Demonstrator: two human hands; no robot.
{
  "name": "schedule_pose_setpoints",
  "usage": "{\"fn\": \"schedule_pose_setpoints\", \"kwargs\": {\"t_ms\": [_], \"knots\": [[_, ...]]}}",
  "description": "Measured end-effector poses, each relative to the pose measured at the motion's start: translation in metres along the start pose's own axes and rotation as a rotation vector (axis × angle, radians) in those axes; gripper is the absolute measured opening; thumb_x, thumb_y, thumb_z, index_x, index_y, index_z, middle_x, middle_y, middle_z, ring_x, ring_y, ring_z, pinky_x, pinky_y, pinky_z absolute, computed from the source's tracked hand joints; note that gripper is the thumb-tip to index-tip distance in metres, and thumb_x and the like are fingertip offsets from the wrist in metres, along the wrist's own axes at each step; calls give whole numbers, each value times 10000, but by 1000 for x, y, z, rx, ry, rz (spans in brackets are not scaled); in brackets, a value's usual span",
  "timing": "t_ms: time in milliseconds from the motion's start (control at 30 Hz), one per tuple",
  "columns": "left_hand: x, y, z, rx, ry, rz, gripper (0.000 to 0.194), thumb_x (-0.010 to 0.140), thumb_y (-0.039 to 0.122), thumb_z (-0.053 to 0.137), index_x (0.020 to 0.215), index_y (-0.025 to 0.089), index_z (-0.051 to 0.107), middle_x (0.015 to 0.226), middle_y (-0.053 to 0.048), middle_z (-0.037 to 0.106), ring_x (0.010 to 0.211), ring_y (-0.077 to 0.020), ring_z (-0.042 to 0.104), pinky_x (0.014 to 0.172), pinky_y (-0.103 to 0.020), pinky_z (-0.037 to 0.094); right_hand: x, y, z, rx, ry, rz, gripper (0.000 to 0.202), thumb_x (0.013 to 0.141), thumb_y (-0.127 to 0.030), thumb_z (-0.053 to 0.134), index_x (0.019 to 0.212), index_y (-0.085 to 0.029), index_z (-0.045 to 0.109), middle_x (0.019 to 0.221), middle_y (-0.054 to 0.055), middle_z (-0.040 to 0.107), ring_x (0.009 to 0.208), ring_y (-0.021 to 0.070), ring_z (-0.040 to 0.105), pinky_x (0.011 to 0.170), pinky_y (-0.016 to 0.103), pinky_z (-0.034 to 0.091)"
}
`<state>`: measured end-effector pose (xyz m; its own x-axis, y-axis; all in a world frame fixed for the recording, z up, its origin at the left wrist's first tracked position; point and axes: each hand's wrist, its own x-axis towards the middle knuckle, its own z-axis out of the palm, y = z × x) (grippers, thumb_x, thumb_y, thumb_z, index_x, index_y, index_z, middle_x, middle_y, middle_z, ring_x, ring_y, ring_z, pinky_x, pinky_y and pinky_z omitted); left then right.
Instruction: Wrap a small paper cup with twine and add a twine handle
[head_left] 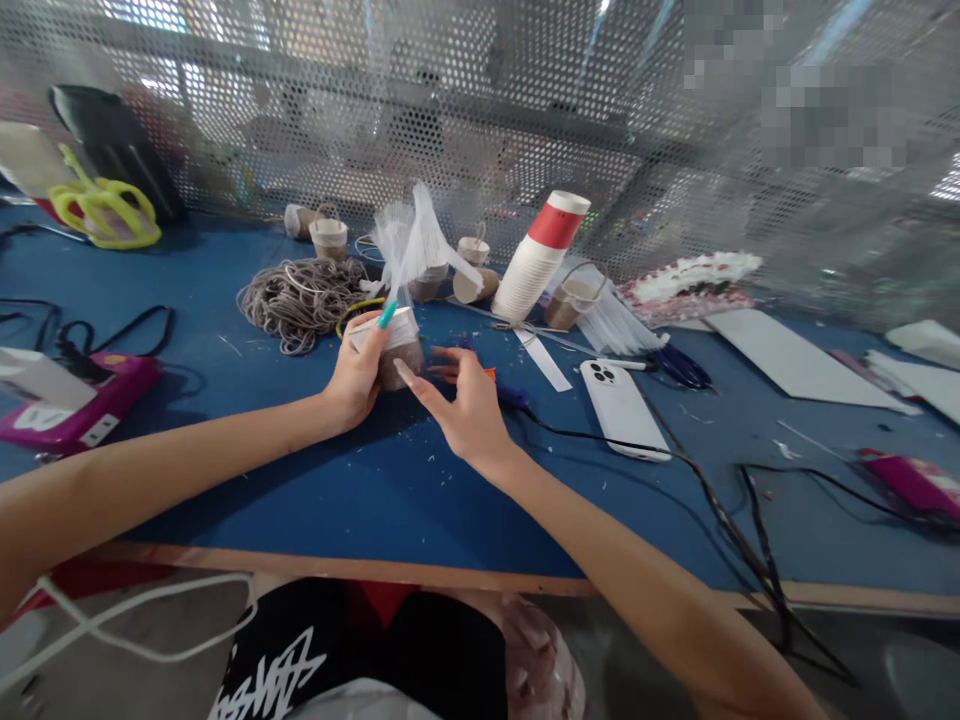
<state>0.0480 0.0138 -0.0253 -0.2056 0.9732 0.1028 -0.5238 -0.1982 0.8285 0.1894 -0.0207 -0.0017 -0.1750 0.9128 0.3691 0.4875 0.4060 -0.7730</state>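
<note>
My left hand (358, 372) is wrapped round a small cup (403, 352) with a brown lower part and a white upper band, its thumb on the band. Just right of the cup, my right hand (466, 402) has its fingers apart, with the thumb tip close to or touching the cup's side. Behind the cup stand a bunch of clear plastic ties (420, 240) and some similar small cups. A heap of grey-brown cord (300, 298) lies behind my left hand. Partly behind my right hand is a tool (513, 397) with a blue part and a black cable.
A tilted stack of paper cups (532, 262) stands at the back, near a white paper strip (543, 360). Right of my hands lies a white phone (624, 410) with cables beside it. A magenta power strip (82, 402) is at the left. A perforated metal screen (465, 120) borders the table.
</note>
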Motion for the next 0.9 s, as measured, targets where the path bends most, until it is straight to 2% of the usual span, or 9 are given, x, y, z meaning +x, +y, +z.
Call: {"fn": "schedule_pose_setpoints", "kwargs": {"t_ms": [167, 333, 533, 900], "knots": [[-5, 1, 3, -14, 17, 49, 351, 684, 432, 696, 930, 255, 520, 793, 35, 571, 722, -118, 568, 658, -256, 489, 9, -7, 14, 16, 79, 14, 491, 693, -623, 617, 870, -174, 530, 823, 80, 650, 764, 209, 629, 686, 355, 490], [-5, 1, 3, -48, -10, 12, 425, 646, 461, 726, 941, 234, 521, 825, 16, 575, 740, -127, 575, 667, -259, 499, 16, -5, 16, 34, 123, 16, 507, 654, -650, 632, 817, -192, 484, 733, 48, 629, 675, 185, 611, 618, 326, 470], [-4, 0, 4, -70, -16, -39, 417, 642, 433, 730, 927, 228, 506, 759, 34, 555, 657, -104, 549, 640, -244, 497, 18, -1, 16, 100, 134, 15, 470, 667, -614, 643, 800, -205, 456, 715, 28, 616, 658, 168, 607, 618, 315, 474], [-3, 0, 1, -64, -44, -36, 369, 675, 414, 703, 940, 237, 517, 768, 38, 561, 678, -103, 562, 630, -233, 491, 16, 2, 19, 111, 137, -5, 400, 739, -584, 593, 811, -212, 462, 772, 40, 633, 688, 172, 619, 648, 325, 488]]}}
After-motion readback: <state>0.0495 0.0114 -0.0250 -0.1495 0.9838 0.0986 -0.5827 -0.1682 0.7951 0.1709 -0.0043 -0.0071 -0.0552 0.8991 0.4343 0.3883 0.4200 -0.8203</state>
